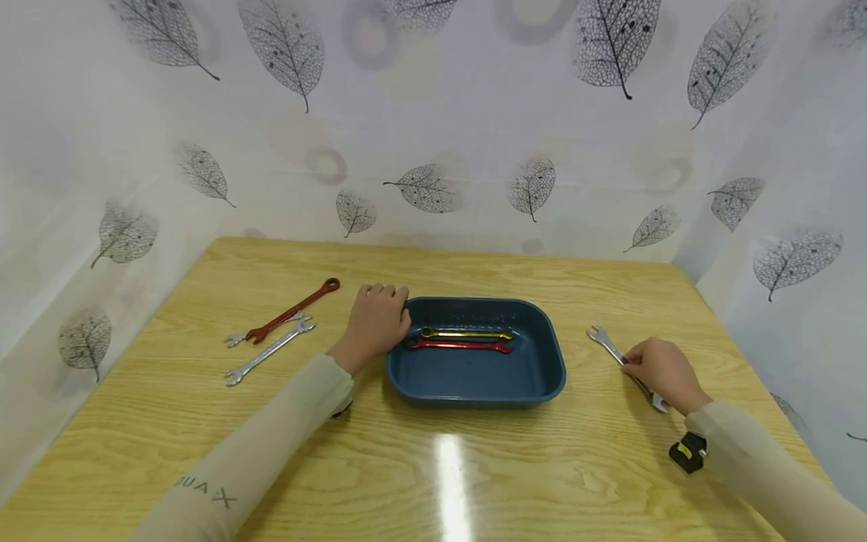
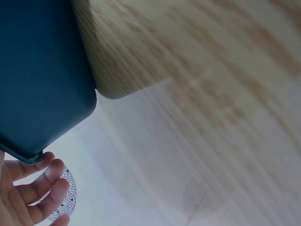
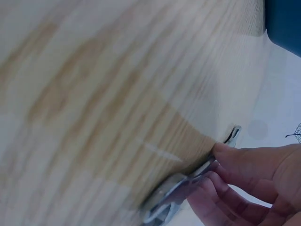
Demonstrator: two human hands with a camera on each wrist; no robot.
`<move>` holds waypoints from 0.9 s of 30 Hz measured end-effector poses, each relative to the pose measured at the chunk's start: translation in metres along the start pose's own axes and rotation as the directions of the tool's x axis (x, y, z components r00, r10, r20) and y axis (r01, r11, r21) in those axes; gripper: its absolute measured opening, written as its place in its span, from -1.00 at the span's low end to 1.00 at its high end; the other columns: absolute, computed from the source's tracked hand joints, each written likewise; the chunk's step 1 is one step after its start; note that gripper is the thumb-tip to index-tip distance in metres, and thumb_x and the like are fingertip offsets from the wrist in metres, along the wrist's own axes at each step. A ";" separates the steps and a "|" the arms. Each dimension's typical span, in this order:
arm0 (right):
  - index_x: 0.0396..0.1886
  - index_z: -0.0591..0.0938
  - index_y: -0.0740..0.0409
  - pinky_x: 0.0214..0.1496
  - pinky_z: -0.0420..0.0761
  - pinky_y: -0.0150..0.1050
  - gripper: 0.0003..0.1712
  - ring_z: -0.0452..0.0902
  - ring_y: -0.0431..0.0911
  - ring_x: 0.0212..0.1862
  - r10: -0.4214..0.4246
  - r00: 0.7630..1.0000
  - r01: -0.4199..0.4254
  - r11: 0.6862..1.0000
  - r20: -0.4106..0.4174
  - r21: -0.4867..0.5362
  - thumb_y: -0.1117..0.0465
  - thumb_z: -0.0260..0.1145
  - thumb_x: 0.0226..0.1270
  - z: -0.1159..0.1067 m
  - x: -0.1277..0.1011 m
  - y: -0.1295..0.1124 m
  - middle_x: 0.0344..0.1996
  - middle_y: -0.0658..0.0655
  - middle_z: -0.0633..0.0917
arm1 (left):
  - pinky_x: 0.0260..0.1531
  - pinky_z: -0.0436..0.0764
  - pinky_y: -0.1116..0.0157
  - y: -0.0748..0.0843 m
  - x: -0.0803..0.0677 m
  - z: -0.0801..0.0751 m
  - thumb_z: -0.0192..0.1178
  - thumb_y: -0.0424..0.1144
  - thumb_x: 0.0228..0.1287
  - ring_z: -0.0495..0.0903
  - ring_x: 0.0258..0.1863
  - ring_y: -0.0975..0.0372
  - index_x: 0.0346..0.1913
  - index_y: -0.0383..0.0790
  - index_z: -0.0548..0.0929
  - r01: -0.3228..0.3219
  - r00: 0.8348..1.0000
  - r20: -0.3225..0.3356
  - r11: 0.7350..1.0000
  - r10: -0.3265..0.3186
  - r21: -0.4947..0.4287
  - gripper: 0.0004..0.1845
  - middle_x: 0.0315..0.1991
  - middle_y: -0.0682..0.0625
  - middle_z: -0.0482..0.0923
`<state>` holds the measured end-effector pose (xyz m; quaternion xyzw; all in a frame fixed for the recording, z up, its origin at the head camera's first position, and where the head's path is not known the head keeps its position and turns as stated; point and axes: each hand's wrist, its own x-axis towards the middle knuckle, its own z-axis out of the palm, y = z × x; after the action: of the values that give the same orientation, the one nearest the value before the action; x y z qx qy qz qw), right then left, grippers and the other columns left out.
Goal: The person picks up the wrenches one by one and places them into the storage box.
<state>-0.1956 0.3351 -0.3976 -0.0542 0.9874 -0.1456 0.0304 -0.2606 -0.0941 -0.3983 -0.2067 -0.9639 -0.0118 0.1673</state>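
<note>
A dark blue tray [image 1: 549, 369] sits mid-table with a yellow wrench [image 1: 467, 333] and a red wrench [image 1: 460, 345] lying side by side inside. My left hand [image 1: 375, 320] rests against the tray's far left corner. In the left wrist view its loosely bent fingers [image 2: 37, 188] touch the rim of the tray [image 2: 37, 70] without wrapping it. To the right of the tray, my right hand [image 1: 660, 369] pinches the shaft of a silver wrench [image 1: 605, 341] that lies on the table. The right wrist view shows the fingers [image 3: 235, 160] curled on this silver wrench [image 3: 174, 195].
Left of the tray lie a long red wrench [image 1: 291, 310], a silver wrench [image 1: 271, 350] and a smaller silver one [image 1: 237, 339] partly under the red. The wooden table [image 1: 433, 467] is walled by leaf-patterned sheets on three sides.
</note>
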 end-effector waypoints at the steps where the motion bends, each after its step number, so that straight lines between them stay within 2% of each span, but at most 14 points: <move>1: -0.40 0.72 0.42 -0.55 0.48 -0.25 -0.83 0.50 -0.19 -0.60 0.001 1.000 -0.001 1.000 0.004 -0.002 0.34 0.36 0.07 -0.001 0.000 0.000 -0.56 0.23 0.72 | -0.02 0.50 0.03 0.000 0.000 0.000 0.08 -0.16 0.26 0.60 -0.16 0.01 -0.09 -0.25 0.58 -0.001 1.000 -0.003 1.000 0.001 0.000 -0.73 -0.24 -0.14 0.64; 14: -0.44 0.72 0.32 -0.56 0.44 -0.24 -0.85 0.49 -0.16 -0.59 0.032 0.999 -0.032 0.999 0.020 0.037 0.27 0.37 0.07 0.000 0.002 0.005 -0.52 0.21 0.72 | -0.01 0.50 0.03 0.001 0.000 -0.001 0.07 -0.17 0.26 0.59 -0.16 0.00 -0.09 -0.25 0.57 0.003 1.000 0.013 1.000 -0.003 -0.004 -0.74 -0.23 -0.15 0.64; 27: -0.40 0.72 0.31 -0.53 0.40 -0.28 -0.82 0.45 -0.21 -0.59 0.020 0.999 -0.017 0.996 -0.034 0.090 0.24 0.36 0.09 0.006 -0.002 0.012 -0.54 0.14 0.71 | -0.02 0.51 0.03 0.000 -0.001 0.000 0.08 -0.18 0.26 0.60 -0.18 0.00 -0.13 -0.25 0.58 -0.006 1.000 -0.016 1.000 0.006 -0.020 -0.76 -0.26 -0.15 0.65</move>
<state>-0.1945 0.3450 -0.4063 -0.0409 0.9807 -0.1904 0.0170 -0.2600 -0.0941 -0.3988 -0.2111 -0.9618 -0.0227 0.1728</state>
